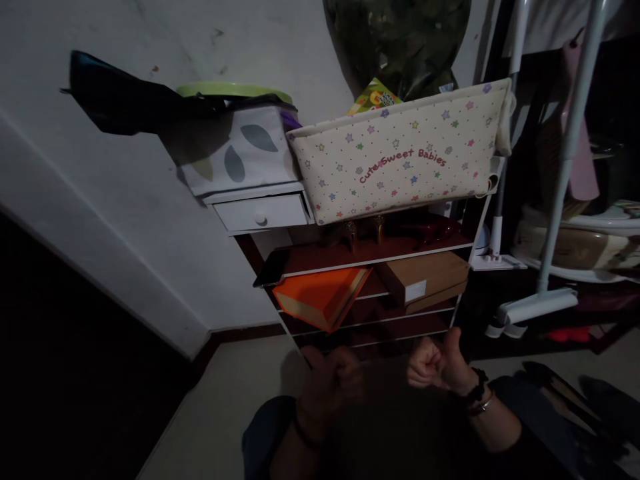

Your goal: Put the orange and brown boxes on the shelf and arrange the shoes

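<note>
My left hand (330,383) is dim in shadow, its fingers curled into a fist with nothing seen in it. To its right my right hand (437,367) makes a fist with the thumb pointing up, also with nothing in it; a dark band and a bracelet circle that wrist. Both hands are apart from each other, in front of the lower part of a rack with dark red shelves (335,257). Nearest above the left hand, an orange box (320,293) lies tilted on the rack. Above the right hand is a brown cardboard box (425,277) with a white label.
On top of the rack are a cream fabric basket (400,167) with printed stars and a white box (240,150) with leaf shapes. A small white drawer (263,212) sits beneath that box. A dark phone-like object (271,268) overhangs the shelf's left edge. Mops (543,307) stand at the right.
</note>
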A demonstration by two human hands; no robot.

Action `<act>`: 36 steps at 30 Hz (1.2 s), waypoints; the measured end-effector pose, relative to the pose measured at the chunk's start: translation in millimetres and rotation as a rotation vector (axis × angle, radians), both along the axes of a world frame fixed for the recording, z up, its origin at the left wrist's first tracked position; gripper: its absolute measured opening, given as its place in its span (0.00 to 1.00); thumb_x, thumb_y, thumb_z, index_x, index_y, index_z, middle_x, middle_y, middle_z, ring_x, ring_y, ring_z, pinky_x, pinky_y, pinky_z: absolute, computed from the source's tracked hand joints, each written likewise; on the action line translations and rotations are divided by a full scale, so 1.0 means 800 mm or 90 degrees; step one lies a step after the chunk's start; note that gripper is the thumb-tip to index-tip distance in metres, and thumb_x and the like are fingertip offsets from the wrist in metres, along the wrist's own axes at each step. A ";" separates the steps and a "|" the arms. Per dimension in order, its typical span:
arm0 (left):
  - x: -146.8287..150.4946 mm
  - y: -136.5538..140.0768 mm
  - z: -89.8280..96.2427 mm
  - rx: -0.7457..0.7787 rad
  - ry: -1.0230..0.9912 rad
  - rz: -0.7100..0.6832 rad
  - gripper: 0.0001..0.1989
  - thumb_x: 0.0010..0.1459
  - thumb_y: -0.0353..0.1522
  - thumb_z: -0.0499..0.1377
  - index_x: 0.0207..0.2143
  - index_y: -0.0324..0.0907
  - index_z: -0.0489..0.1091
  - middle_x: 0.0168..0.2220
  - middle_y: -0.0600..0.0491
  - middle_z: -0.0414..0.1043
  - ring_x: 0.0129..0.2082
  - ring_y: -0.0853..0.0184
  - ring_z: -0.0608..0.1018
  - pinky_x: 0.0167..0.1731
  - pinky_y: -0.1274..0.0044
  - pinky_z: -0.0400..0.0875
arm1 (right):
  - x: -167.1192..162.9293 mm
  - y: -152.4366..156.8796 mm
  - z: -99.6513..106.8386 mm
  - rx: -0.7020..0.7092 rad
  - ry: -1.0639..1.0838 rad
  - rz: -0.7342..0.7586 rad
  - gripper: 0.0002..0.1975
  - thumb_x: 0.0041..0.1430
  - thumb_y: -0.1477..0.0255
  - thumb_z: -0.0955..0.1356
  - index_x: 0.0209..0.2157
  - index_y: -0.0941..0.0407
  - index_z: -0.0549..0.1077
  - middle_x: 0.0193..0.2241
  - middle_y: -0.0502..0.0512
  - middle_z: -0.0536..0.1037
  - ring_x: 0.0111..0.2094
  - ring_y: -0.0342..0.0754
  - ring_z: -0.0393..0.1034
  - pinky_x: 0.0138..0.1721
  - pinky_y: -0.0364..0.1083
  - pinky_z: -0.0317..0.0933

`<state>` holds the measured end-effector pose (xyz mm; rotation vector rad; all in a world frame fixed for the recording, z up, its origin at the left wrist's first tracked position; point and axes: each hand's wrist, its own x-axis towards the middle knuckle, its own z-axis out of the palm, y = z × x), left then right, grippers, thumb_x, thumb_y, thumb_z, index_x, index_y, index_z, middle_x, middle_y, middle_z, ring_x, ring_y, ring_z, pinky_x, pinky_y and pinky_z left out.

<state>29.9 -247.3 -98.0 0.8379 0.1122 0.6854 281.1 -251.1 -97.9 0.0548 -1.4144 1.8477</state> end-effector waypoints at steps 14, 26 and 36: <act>0.006 0.005 -0.007 0.018 0.022 0.002 0.43 0.39 0.76 0.55 0.19 0.47 0.48 0.14 0.65 0.41 0.13 0.78 0.45 0.16 0.78 0.39 | 0.003 0.000 0.008 0.020 -0.015 -0.050 0.41 0.56 0.27 0.51 0.17 0.51 0.55 0.12 0.39 0.50 0.13 0.36 0.41 0.16 0.42 0.39; 0.015 0.012 -0.028 0.042 0.005 0.006 0.38 0.52 0.69 0.57 0.23 0.44 0.56 0.16 0.63 0.47 0.16 0.76 0.49 0.18 0.78 0.46 | 0.023 0.003 -0.014 0.030 -0.161 -0.228 0.49 0.55 0.26 0.48 0.24 0.57 0.70 0.19 0.48 0.62 0.21 0.42 0.51 0.24 0.44 0.44; 0.013 0.041 -0.058 0.038 0.198 0.166 0.25 0.63 0.53 0.64 0.28 0.41 0.65 0.21 0.60 0.55 0.20 0.75 0.56 0.21 0.78 0.48 | 0.109 0.033 -0.011 0.064 -0.307 -0.735 0.30 0.67 0.40 0.64 0.35 0.54 0.76 0.27 0.51 0.70 0.29 0.49 0.62 0.31 0.47 0.54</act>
